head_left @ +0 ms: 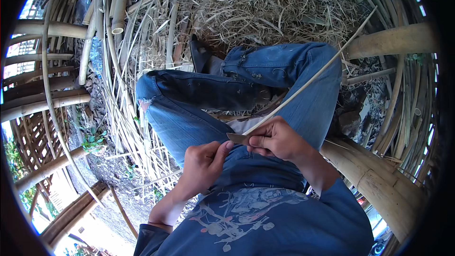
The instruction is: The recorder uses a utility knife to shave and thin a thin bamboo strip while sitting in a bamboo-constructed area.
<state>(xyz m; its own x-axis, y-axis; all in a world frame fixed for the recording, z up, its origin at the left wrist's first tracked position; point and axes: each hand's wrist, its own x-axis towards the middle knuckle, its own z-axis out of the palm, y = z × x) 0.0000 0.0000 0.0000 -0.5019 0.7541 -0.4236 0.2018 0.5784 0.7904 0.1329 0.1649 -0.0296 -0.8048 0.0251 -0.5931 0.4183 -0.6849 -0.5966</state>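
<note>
My right hand [279, 140] is closed around a small knife, its handle mostly hidden by the fingers. The knife's short dark blade [237, 138] points left, toward my other hand. A long, thin, pale bamboo strip [310, 80] slants from the upper right down to the blade, over my bent leg. My left hand [204, 160] is closed just left of the blade tip, thumb pressed against the fingers. A thin pale length [159, 180] shows beyond that hand on the lower left, in line with the strip; my fingers hide the part between.
My crossed legs in blue jeans [185, 109] fill the middle. Shavings [275, 14] cover the ground ahead. Split strips [128, 114] lie in a heap on the left. Thick bamboo poles [379, 180] flank me on the right, with a bamboo lattice [38, 128] at far left.
</note>
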